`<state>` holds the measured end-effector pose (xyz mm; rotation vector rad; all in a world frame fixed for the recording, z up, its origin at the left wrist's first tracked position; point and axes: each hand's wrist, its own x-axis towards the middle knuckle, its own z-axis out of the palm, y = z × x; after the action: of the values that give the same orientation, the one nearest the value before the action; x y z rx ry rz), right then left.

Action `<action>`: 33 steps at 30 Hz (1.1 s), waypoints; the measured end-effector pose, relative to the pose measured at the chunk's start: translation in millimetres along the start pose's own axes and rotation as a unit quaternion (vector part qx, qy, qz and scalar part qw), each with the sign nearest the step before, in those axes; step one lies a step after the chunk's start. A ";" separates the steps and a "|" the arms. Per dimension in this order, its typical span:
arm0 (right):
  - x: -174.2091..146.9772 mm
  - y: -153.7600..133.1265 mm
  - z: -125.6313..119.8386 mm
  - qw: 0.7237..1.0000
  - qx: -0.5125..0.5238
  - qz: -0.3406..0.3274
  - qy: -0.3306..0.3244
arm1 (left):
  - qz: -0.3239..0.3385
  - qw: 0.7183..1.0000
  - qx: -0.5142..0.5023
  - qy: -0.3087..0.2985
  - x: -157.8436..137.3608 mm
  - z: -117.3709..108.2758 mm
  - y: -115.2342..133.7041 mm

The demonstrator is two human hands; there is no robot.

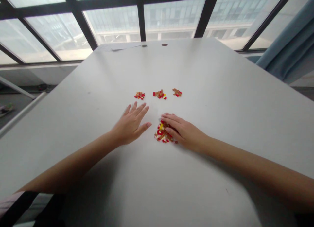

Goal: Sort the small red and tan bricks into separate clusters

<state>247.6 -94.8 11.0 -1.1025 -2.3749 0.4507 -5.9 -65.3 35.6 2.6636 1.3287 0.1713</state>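
A pile of small red, brown, white and yellow pieces (163, 134), like tiny building bricks, lies on the white table in front of me. My right hand (183, 129) rests over the right side of this pile, its fingers stretched out and covering part of it. To the left of the pile, my left hand (133, 122) is spread flat, palm down, with nothing in it. Beyond my hands lie a small left cluster (139, 95), a middle cluster (160, 94) with a yellow piece, and a mostly brown right cluster (177, 92).
The white table (220, 106) stretches away toward large windows (171, 17) with dark frames. Two round dark spots (164, 44) show near its far edge. A blue curtain (291, 43) hangs at the right, beyond the table's side. A pale rail (22, 114) runs along the left.
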 end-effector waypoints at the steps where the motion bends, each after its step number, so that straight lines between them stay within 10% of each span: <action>1: 1.2 -3.1 2.8 1.000 0.003 -0.016 -0.005 | 0.001 1.000 0.002 -0.007 -3.5 0.0 -3.3; 13: 2.3 2.4 -11.7 0.998 -0.021 -0.049 -0.021 | 0.096 0.995 0.017 -0.002 -9.6 5.0 -6.9; 21: 5.7 44.6 -21.2 0.987 -0.055 -0.044 0.143 | 0.132 0.991 -0.032 -0.017 9.2 17.3 2.2; 33: 12.1 55.5 -16.8 0.979 -0.090 -0.149 0.109 | 0.143 0.987 -0.071 0.005 17.2 22.4 -11.7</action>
<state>284.4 -49.4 1.8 -0.8015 -2.3616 0.0091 -0.9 -46.7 11.8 2.7184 0.8926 0.3012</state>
